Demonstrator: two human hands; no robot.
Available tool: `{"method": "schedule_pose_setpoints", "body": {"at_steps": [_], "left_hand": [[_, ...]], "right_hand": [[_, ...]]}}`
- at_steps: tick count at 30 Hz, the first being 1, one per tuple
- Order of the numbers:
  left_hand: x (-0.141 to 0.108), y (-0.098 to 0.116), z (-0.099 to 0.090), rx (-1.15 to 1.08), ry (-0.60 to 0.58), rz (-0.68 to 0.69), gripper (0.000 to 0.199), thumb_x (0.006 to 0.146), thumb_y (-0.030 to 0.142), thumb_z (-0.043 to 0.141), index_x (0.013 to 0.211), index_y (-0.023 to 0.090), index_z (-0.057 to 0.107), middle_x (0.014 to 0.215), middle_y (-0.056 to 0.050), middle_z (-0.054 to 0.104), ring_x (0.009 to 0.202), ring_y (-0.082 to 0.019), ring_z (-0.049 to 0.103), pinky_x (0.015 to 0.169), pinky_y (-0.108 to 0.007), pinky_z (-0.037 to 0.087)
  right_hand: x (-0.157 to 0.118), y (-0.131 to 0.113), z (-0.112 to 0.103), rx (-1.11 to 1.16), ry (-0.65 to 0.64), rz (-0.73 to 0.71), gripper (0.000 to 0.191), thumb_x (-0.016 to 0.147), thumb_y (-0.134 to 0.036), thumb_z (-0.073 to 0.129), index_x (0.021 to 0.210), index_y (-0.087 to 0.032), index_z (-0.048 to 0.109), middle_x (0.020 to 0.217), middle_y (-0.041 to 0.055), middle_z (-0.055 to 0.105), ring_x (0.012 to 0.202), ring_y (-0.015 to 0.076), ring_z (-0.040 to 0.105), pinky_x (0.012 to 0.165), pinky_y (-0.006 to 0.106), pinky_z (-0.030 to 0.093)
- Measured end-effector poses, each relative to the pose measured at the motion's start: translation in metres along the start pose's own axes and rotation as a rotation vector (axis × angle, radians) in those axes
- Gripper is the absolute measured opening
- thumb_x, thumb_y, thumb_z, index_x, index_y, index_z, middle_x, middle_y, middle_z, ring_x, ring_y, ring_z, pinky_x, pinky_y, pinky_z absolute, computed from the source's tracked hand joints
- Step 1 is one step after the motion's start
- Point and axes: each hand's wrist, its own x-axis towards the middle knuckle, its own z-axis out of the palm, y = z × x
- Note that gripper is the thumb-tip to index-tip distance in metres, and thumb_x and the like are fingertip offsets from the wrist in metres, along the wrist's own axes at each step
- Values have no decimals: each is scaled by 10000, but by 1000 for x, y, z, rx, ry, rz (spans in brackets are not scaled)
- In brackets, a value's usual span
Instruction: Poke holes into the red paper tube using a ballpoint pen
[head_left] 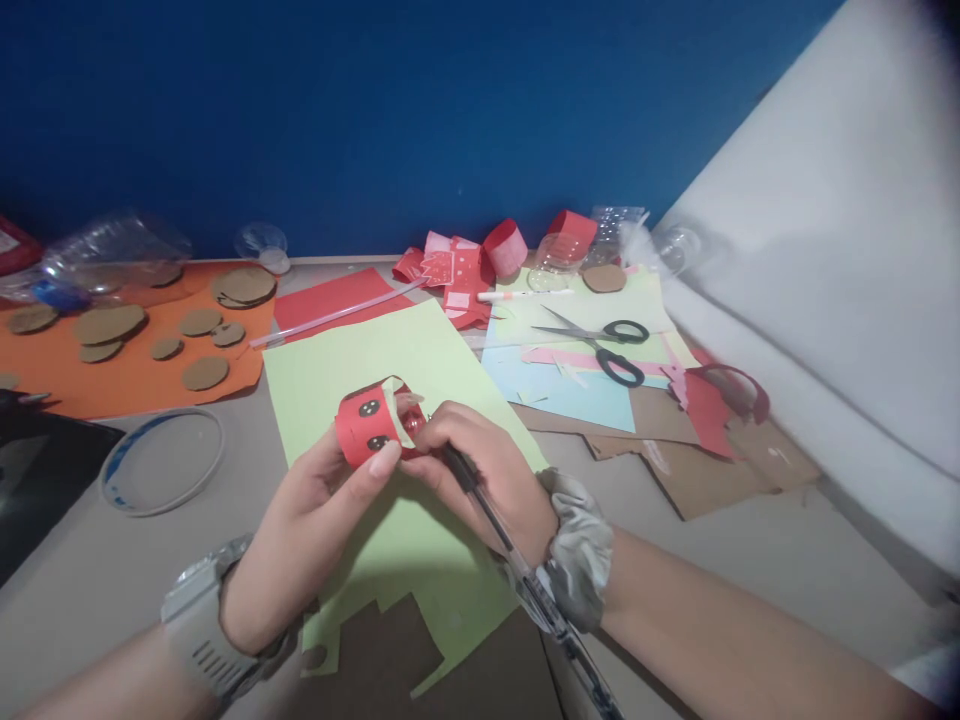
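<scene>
A small red paper cup with a drawn face (360,428) is tilted on its side above the light green paper (330,365), a pale green edge showing at its opening. My left hand (319,500) grips it from below, the thumb pressed on its front near the rim. At the cup's opening, my right hand (480,480) has its fingers closed and holds a black pen (517,565) that slants down toward the lower right. The right fingertips touch the cup's rim and are partly hidden by it.
Black-handled scissors (611,350) lie on paper scraps at the right, above cardboard pieces (682,480). Orange paper (247,375) with several cardboard discs is at the left, near a clear ring (217,460) and a plastic bottle (120,255). Red paper pieces (469,270) lie along the blue wall.
</scene>
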Motion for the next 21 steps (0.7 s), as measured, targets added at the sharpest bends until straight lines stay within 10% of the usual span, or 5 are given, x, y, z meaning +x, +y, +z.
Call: {"method": "schedule_pose_setpoints", "body": {"at_steps": [11, 21], "left_hand": [[8, 5, 1, -251, 45, -162, 190, 934, 390, 779, 1041, 234, 792, 1085, -39, 817, 1144, -260, 682, 1062, -371, 493], [13, 13, 1, -499, -171, -82, 332, 1093, 325, 491, 955, 223, 776, 950, -8, 695, 953, -160, 597, 896, -202, 523]], "right_hand": [[2, 4, 3, -47, 16, 143, 210, 949, -365, 719, 837, -222, 614, 837, -1, 644, 772, 162, 617, 729, 283, 486], [-2, 7, 1, -49, -61, 38, 127, 968, -329, 704, 914, -221, 665, 884, 21, 685, 794, 169, 640, 742, 293, 502]]}}
